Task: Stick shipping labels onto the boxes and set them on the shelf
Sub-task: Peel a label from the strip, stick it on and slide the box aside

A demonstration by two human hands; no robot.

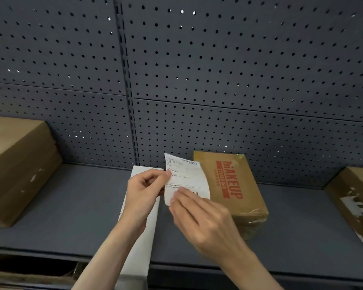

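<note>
Pinching a white printed shipping label point(186, 178) by its left edge with left hand point(144, 190), by its lower edge with right hand point(201, 221), fingers of both closed on the paper. Held upright over a white rectangular box point(142, 237) lying on the dark grey metal shelf point(76, 208), just left of a tan cardboard box printed "MAKEUP" point(232, 192).

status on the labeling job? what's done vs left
Done: the box at far right sits on the shelf with a label on it. In hand: left hand and right hand both pinch a shipping label above the white box. Left: the MAKEUP box shows no label.
</note>
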